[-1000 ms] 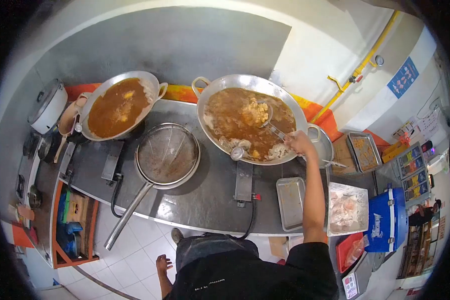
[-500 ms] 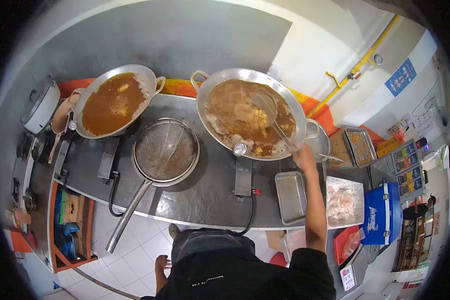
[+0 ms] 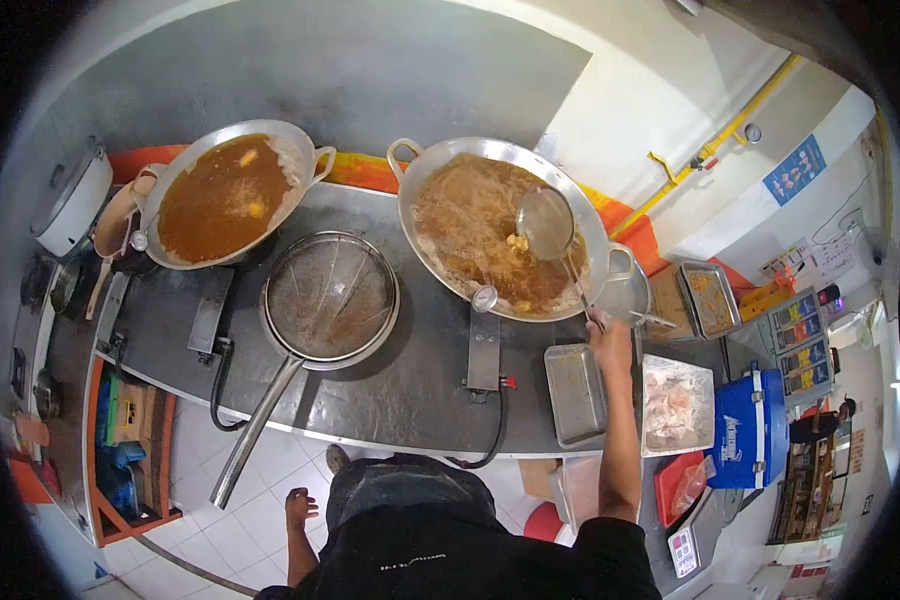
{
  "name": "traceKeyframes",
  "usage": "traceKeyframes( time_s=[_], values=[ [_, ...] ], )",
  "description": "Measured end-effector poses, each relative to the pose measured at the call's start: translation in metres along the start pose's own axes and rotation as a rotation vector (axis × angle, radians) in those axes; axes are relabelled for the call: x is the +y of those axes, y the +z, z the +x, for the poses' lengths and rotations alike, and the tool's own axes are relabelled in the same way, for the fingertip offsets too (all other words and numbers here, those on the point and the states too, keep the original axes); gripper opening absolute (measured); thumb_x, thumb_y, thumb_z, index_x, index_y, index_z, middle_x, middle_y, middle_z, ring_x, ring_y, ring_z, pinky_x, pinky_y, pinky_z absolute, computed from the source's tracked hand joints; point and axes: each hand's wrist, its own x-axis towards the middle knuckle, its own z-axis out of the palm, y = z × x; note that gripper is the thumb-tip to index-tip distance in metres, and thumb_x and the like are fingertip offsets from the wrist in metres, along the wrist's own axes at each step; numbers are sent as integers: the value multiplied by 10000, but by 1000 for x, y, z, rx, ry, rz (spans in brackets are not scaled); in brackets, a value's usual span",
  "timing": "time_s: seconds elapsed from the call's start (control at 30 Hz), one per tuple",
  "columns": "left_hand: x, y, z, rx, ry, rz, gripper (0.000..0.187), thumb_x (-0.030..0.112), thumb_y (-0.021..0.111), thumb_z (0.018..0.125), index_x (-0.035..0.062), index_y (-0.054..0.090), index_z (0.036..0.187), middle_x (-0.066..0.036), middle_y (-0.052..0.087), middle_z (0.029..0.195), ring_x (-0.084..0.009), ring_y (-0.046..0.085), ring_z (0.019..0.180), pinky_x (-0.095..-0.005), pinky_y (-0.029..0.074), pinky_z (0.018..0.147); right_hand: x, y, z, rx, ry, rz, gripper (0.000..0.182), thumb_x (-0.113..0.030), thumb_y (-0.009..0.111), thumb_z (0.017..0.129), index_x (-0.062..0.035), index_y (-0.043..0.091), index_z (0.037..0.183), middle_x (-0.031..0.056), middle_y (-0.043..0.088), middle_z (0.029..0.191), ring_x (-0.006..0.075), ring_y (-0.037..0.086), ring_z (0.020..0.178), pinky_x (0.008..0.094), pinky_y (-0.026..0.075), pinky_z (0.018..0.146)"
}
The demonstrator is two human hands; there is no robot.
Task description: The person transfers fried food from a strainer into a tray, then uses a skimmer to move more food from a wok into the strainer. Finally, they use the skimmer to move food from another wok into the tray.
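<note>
My right hand [image 3: 612,348] is closed around the handle of a wire-mesh skimmer [image 3: 545,225]. The skimmer's round head is tilted over the right wok [image 3: 417,240], at the surface of bubbling brown oil [image 3: 470,205]. Golden fried pieces [image 3: 517,246] lie beside the mesh, and others float near the front rim. A dial thermometer [image 3: 484,298] is at the wok's front edge. My left hand [image 3: 301,507] hangs beside my body over the tiled floor, holding nothing, its fingers loosely bent and apart.
A second wok [image 3: 305,205] of oil with a few floating pieces stands left. A large strainer [image 3: 332,295] rests on a pot between the woks. Right of my arm are a tray of floured pieces [image 3: 678,405] and a blue cooler [image 3: 740,440]; a metal tray [image 3: 575,395] sits left.
The skimmer head has shifted right and tipped more upright, partly out of the oil. My right hand has moved slightly down and toward me. The camera view has shifted a little.
</note>
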Motion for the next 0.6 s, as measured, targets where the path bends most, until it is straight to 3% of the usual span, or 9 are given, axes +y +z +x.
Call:
traceKeyframes(
  time_s=[0.03,0.13,0.17,0.2,0.3,0.4,0.47,0.53,0.6],
  values=[
    [4,-8,2,-146,-104,-98,241,259,521,864,109,529,1052,-151,610,768,-279,609,567,-416,528,469,-4,0,-1,62,-2,-79,246,-94,648,789,-77,671,1034,220,647,947,373,616,926,404,477,812],
    [4,-8,-1,-102,-82,92,247,248,505,879,84,528,1062,-146,613,775,-271,609,566,-416,530,472,-40,-18,-6,82,16,-149,256,-74,634,786,-79,670,1039,230,641,931,385,613,907,415,478,797],
    [1,-15,3,-156,-124,-94,244,228,488,892,60,525,1065,-146,619,787,-263,611,568,-408,534,477,-49,-25,-11,33,52,-148,263,-65,627,784,-77,669,1044,236,638,920,392,611,895,424,478,788],
    [4,-12,-2,-160,-126,-89,244,228,488,892,60,525,1065,-146,619,787,-263,611,568,-408,534,477,-42,-19,-11,34,57,-151,263,-65,627,784,-77,669,1044,236,638,920,392,611,895,424,478,788],
    [0,-9,-7,-57,-132,137,201,199,485,891,93,531,1056,-159,625,803,-293,622,598,-443,534,488,-17,16,-8,15,-103,-27,280,-56,609,789,-91,670,1060,241,631,874,400,613,857,443,476,752],
    [-16,-22,15,-190,-235,117,194,210,505,885,122,534,1055,-166,626,811,-307,624,615,-462,529,485,-32,21,-5,19,61,-123,276,-55,620,787,-79,668,1058,242,630,873,394,616,862,442,477,747],
    [-20,-28,16,-113,-198,152,203,227,550,861,143,545,1046,-168,626,782,-315,617,578,-466,519,456,-39,20,-3,19,56,-104,268,-61,623,789,-75,668,1053,242,630,875,392,617,863,441,477,742],
    [-35,-44,22,-206,-88,-301,217,241,587,830,164,558,1031,-169,623,742,-324,604,527,-473,507,427,-39,18,-6,18,60,-93,259,-67,627,791,-71,669,1047,241,630,877,390,617,864,440,478,738],
    [-39,-47,26,-196,-56,-296,213,242,595,816,162,564,1011,-166,619,711,-328,592,488,-480,503,411,-37,21,-3,30,-106,-42,243,-83,618,804,-72,666,1042,243,629,867,394,619,839,444,476,723]
  ],
)
